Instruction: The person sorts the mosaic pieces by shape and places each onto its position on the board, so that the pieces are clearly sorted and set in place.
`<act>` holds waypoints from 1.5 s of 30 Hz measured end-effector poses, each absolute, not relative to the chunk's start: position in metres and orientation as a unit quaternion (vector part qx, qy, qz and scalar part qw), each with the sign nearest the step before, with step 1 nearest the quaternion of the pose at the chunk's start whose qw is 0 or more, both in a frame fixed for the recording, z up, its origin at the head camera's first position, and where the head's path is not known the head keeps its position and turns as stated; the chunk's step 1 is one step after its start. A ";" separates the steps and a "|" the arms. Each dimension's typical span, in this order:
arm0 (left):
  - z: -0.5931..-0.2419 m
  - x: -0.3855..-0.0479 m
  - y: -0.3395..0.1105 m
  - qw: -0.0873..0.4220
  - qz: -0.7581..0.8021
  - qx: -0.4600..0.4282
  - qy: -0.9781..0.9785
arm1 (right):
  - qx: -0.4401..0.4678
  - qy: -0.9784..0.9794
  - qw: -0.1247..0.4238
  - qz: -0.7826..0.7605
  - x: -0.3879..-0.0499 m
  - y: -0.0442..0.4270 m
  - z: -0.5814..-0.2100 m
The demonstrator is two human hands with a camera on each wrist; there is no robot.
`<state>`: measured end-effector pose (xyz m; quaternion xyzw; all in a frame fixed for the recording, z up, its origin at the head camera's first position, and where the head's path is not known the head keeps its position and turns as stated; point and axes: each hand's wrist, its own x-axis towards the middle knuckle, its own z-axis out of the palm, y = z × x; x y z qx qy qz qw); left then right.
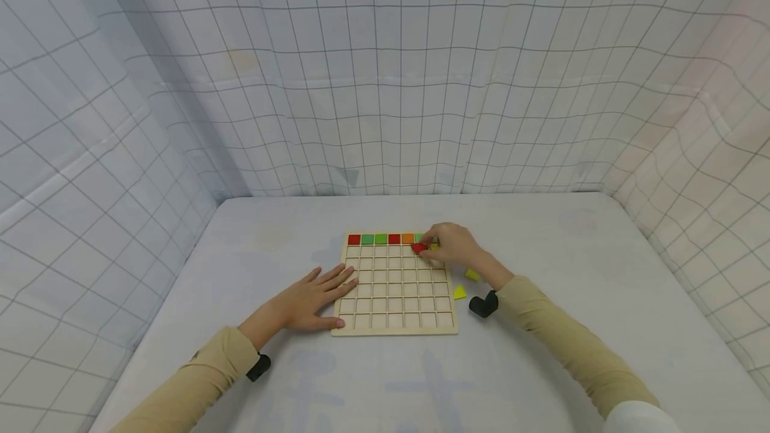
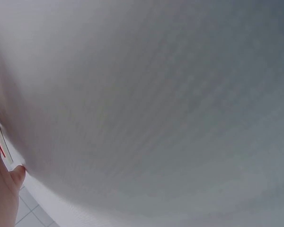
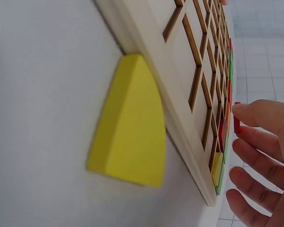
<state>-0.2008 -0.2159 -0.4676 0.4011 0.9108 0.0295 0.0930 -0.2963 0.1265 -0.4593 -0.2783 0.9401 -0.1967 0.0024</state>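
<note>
A light wooden board with a grid of square recesses lies on the table. Along its far row sit square tiles in red, green and orange. Over the far right part of the grid, my right hand pinches a small red piece between thumb and index finger. Beneath that hand a yellow piece and another red piece sit in the second row. My left hand rests with spread fingers on the board's left edge; its wrist view shows mostly white cloth.
Two loose yellow pieces lie right of the board: one wedge-shaped, the other near the right wrist. A black wrist device shows at the right forearm, another at the left. White grid-patterned curtains hang behind and at both sides.
</note>
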 end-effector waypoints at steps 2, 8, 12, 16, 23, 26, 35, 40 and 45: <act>-0.468 -0.201 -0.216 0.093 0.031 0.401 0.911 | -0.276 0.941 0.006 -0.194 -0.296 0.123 -0.458; -0.466 -0.199 -0.214 0.095 0.035 0.399 0.911 | -0.271 0.946 0.006 -0.175 -0.296 0.115 -0.457; -0.466 -0.199 -0.214 0.095 0.032 0.399 0.911 | -0.268 0.949 0.009 -0.167 -0.295 0.112 -0.457; -0.466 -0.199 -0.214 0.095 0.031 0.399 0.911 | -0.265 0.950 0.013 -0.161 -0.294 0.111 -0.456; -0.466 -0.199 -0.214 0.093 0.027 0.400 0.911 | -0.262 0.950 0.016 -0.167 -0.293 0.109 -0.457; -0.466 -0.199 -0.214 0.091 0.030 0.402 0.911 | -0.260 0.950 0.014 -0.171 -0.294 0.108 -0.458; -0.475 -0.201 -0.218 0.072 0.048 0.405 0.910 | -0.262 0.952 0.004 -0.159 -0.294 0.106 -0.458; -0.477 -0.202 -0.219 0.077 0.039 0.401 0.912 | -0.266 0.951 -0.008 -0.158 -0.293 0.106 -0.457; -0.471 -0.201 -0.218 0.080 0.045 0.408 0.909 | -0.271 0.951 -0.014 -0.151 -0.295 0.105 -0.458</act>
